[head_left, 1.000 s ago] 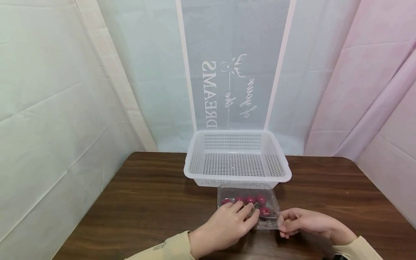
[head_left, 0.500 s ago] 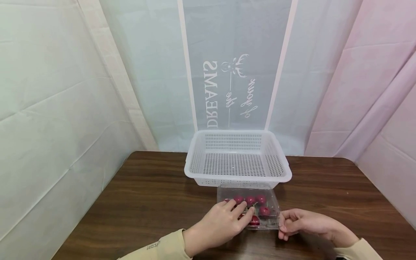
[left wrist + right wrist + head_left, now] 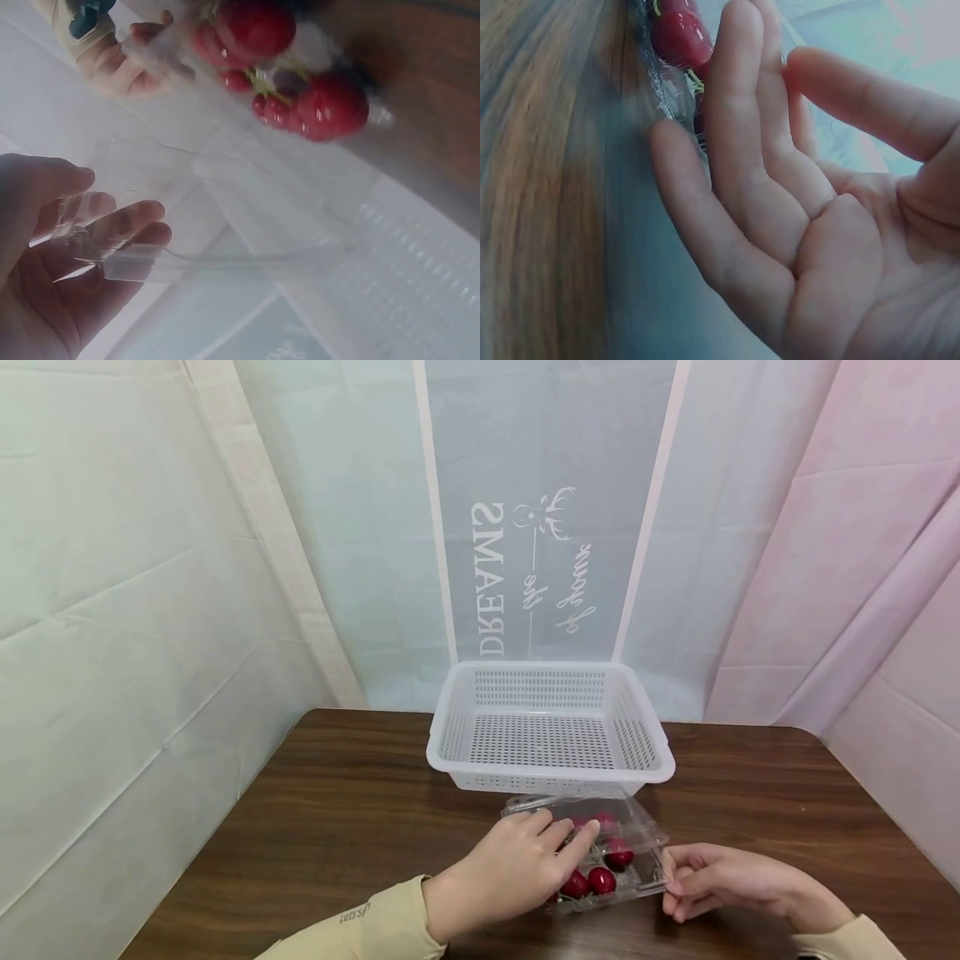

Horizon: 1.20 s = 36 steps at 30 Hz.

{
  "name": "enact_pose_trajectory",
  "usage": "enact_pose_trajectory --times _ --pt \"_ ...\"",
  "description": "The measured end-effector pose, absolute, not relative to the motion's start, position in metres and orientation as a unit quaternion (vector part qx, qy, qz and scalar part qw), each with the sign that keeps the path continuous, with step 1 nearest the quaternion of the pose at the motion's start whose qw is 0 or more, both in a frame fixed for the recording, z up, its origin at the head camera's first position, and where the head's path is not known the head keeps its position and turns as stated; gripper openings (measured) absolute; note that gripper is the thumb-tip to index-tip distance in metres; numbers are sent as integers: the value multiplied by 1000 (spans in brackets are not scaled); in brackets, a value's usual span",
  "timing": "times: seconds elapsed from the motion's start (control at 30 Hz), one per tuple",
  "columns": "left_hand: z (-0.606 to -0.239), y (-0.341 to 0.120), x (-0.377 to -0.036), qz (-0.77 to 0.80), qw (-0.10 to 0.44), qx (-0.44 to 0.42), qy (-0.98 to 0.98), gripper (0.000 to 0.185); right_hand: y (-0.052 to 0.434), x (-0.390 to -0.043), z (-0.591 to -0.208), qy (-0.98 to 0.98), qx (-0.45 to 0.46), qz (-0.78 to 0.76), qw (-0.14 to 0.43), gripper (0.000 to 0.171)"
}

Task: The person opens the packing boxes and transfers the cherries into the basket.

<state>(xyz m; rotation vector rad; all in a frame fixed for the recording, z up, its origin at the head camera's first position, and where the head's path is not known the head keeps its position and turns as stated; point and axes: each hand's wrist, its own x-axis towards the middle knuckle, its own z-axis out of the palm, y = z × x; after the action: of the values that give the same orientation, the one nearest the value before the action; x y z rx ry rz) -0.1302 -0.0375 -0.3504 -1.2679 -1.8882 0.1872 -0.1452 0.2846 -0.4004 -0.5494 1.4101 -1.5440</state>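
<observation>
Looked like a makeshift recording booth rather than a real room. Thin plastic sheets [image 3: 135, 610] in white, pale blue and pink hung on all sides as walls, one panel [image 3: 536, 527] printed with mirrored "DREAMS" lettering and a deer head. Just a dark wood-grain table [image 3: 337, 835] sat inside it.

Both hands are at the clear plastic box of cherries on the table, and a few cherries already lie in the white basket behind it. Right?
Not quite. The head view shows the white basket with nothing in it; the cherries are all in the clear plastic box. The rest holds: the left hand and right hand are both at the box on the table.
</observation>
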Motion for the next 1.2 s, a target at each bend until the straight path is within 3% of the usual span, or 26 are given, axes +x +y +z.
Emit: enact_pose_trajectory --times 0.5,1.2 --pt "-327 -37 -133 58 412 -505 -757 33 302 -157 -401 563 -229 -626 489 21" --pt "-323 -55 -134 -20 406 -473 -782 31 305 -161 -402 550 -200 -643 494 24"
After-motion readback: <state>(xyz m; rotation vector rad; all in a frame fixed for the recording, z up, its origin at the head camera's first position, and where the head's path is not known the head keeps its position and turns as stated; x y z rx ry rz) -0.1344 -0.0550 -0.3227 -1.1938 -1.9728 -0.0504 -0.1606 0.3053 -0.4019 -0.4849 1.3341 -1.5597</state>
